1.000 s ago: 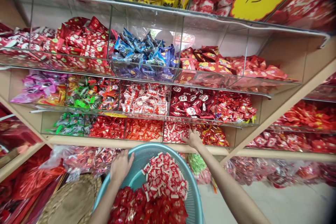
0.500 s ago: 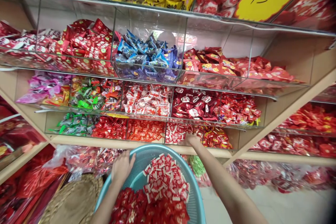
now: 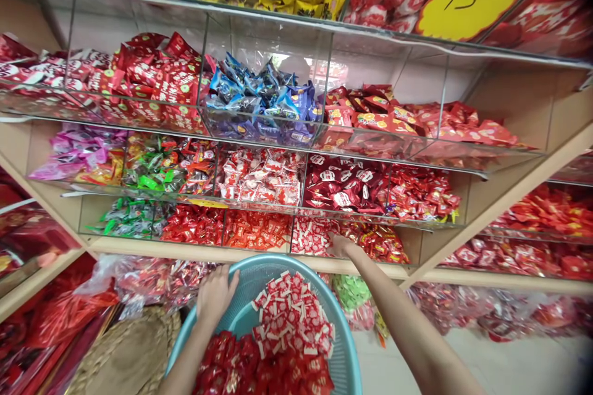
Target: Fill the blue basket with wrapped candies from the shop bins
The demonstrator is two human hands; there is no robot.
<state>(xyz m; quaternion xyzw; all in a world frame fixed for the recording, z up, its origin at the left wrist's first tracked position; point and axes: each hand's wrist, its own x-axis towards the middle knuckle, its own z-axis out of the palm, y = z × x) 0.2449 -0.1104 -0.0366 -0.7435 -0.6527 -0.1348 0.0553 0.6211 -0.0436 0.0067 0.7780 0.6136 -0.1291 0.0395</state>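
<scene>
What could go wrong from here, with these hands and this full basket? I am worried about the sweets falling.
1. The white-and-red packets are heaped high in the teal plastic basket, near its rim. They might slide out if the basket tips, especially with the left hand pressing near that rim.

2. The right hand is at the clear bin's low front edge. It may knock loose packets out, and they could drop toward the floor.

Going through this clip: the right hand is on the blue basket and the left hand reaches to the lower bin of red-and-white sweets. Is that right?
No, the hands are swapped. The head view shows the left hand on the blue basket and the right hand reaching to the lower bin of red-and-white sweets.
</scene>
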